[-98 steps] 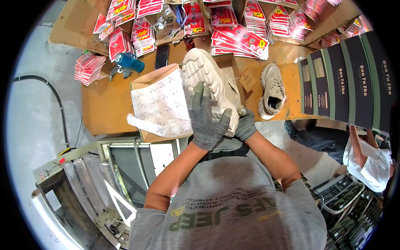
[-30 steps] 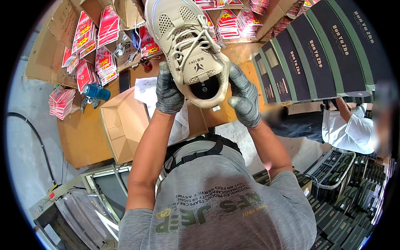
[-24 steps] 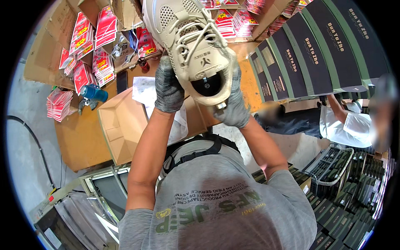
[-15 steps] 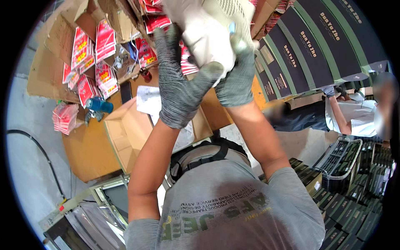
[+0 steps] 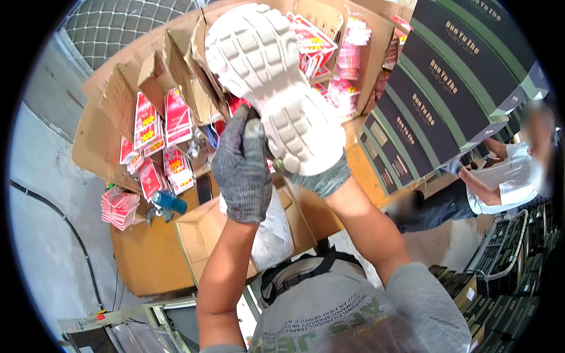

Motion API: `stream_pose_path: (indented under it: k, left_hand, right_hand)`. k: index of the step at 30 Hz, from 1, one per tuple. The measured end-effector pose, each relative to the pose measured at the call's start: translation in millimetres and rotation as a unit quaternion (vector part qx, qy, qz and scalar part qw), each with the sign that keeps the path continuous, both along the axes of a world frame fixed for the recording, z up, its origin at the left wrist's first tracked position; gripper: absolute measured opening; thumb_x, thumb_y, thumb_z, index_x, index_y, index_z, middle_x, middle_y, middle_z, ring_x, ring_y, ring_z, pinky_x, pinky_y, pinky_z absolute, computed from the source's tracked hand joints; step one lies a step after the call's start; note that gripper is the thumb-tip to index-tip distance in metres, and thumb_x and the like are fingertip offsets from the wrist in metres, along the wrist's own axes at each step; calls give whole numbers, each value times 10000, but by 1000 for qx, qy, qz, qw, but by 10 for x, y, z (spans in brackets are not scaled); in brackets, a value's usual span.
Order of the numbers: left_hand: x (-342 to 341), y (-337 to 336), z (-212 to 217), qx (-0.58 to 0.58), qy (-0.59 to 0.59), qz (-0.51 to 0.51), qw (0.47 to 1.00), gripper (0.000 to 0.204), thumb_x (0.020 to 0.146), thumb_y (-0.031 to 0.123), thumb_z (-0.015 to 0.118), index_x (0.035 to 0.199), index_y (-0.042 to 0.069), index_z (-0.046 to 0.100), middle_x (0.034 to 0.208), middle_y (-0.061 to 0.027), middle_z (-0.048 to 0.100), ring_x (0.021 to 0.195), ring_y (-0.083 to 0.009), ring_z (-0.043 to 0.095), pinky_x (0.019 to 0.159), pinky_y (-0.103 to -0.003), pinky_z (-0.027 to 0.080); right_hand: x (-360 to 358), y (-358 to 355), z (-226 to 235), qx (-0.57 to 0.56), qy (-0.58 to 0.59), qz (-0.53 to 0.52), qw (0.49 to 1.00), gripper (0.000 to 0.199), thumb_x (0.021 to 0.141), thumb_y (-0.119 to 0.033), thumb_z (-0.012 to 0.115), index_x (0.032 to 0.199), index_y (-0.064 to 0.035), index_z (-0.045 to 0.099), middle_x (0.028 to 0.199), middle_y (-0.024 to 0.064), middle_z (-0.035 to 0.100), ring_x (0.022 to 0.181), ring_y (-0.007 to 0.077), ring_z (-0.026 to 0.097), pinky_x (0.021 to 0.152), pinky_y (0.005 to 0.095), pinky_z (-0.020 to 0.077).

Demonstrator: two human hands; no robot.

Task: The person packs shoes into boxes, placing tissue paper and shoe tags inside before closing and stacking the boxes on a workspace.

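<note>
Your left hand [image 5: 242, 167] and right hand [image 5: 321, 176], both gloved, pinch the heel of a white sneaker [image 5: 273, 88], raised sole-up. Below the grip: open cardboard box [image 5: 203, 235] with white tissue paper [image 5: 271, 232] on the tabletop [image 5: 141, 265]. Risk: heel-only hold, so the long toe end could tip and slip free.

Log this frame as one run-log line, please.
left hand: gloved, grips shoe | right hand: gloved, under heel | shoe: raised, white sole toward camera | below: open cardboard box on orange table
</note>
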State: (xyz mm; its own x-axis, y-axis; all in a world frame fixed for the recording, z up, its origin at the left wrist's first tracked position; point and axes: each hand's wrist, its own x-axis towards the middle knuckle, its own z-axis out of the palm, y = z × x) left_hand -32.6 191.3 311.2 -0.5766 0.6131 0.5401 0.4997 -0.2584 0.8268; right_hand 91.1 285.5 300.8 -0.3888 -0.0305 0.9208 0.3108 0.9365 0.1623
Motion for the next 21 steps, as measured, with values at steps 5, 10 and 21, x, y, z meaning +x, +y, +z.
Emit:
stream_pose_path:
  k: [5,10,21]
  left_hand:
    - [-17,9,82,98,-96,-54,989,786,934,148,726,1549,-57,280,1533,-179,454,1391,-249,469,1139,-371,390]
    - [-74,46,376,165,-73,-149,972,897,828,146,833,1528,-61,311,1464,-178,499,1313,-221,521,1117,-351,415]
    - [-61,-130,323,156,17,-120,980,756,858,21,766,1516,8,395,1418,-107,549,1273,-211,549,1084,-361,449]
  right_hand:
    - [25,-64,11,1,33,-37,999,389,748,-244,743,1101,-83,720,1122,113,694,1040,327,676,942,527,535]
    - [95,-144,-6,-48,-43,-39,997,354,741,-198,678,1077,-104,734,1064,86,709,996,283,692,886,450,547]
    - [214,-51,-313,-87,-99,-15,991,450,774,-220,678,1197,-65,676,1093,104,709,977,251,699,886,426,552]
